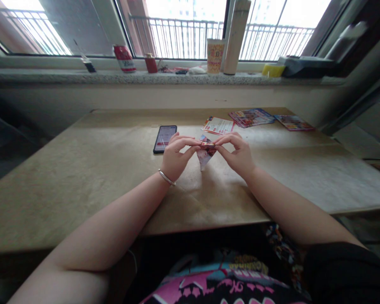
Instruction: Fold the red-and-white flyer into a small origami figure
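Note:
Between my two hands is a small folded piece of printed paper (205, 157), raised over the table with a pointed end hanging down. My left hand (178, 155) pinches its left side between thumb and fingers. On the opposite side, my right hand (236, 153) grips it in the same kind of pinch. The paper carries a colourful picture, too small to make out. Just left of my left hand lies a phone (165, 138) with its screen lit. Beyond the paper, a few printed sheets with text (218, 125) lie on the table.
A stack of colourful printed sheets (252, 117) and another such pile (294, 122) lie at the table's (82, 181) back right. The windowsill (107, 77) bears a red can (124, 59), a red bottle (151, 63), a paper cup (215, 57), a tall cylinder (236, 40) and a yellow object (272, 70).

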`<act>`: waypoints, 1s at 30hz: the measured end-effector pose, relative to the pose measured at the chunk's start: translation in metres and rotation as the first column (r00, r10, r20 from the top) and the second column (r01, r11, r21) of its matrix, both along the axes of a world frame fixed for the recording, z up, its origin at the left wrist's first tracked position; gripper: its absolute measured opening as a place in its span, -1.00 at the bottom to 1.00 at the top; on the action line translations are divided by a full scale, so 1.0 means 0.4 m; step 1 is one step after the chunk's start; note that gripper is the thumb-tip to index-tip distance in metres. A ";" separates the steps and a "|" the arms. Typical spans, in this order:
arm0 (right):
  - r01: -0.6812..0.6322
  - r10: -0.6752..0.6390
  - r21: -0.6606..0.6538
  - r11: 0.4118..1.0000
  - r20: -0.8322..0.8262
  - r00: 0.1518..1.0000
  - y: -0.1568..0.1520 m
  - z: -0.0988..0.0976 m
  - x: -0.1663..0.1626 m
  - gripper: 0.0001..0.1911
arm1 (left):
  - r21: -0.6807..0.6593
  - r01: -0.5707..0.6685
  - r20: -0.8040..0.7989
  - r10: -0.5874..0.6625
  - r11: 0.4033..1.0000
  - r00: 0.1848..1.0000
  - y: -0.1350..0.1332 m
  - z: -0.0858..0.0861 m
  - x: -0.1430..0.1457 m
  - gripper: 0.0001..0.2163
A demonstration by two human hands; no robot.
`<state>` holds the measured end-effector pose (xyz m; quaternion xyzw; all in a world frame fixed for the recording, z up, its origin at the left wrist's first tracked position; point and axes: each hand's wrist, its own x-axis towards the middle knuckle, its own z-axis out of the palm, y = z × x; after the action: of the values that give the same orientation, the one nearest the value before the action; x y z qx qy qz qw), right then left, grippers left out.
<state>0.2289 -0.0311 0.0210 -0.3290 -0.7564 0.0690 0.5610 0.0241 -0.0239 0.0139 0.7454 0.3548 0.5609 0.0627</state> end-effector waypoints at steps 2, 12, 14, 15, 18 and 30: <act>0.016 -0.017 0.052 0.999 0.023 1.000 -0.001 0.002 0.002 -0.94 | 0.028 -0.034 -0.060 0.036 0.999 0.998 -0.002 0.002 -0.001 -0.93; 0.015 -0.028 0.109 0.994 0.117 0.993 -0.008 0.006 -0.010 -0.96 | 0.173 -0.100 -0.225 0.138 0.980 0.965 -0.018 0.012 0.008 -0.94; 0.032 -0.042 0.093 0.995 0.104 0.994 -0.006 0.005 -0.011 -0.96 | 0.152 -0.108 -0.223 0.141 0.982 0.965 -0.016 0.012 0.009 -0.92; 0.040 -0.048 0.088 0.995 0.102 0.994 -0.005 0.004 -0.012 -0.96 | 0.149 -0.112 -0.219 0.143 0.983 0.965 -0.016 0.012 0.009 -0.92; 0.042 -0.053 0.093 0.995 0.114 0.992 -0.002 0.002 -0.015 -0.95 | 0.150 -0.116 -0.214 0.146 0.982 0.966 -0.014 0.010 0.010 -0.93; 0.037 -0.058 0.117 0.992 0.188 0.980 0.000 0.015 -0.039 -0.93 | 0.116 -0.114 -0.230 0.138 0.987 0.963 -0.009 0.010 0.017 -0.92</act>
<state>0.2133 -0.0313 0.0268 -0.3200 -0.8014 -0.0191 0.5050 0.0310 -0.0276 0.0177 0.7852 0.3774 0.4880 -0.0540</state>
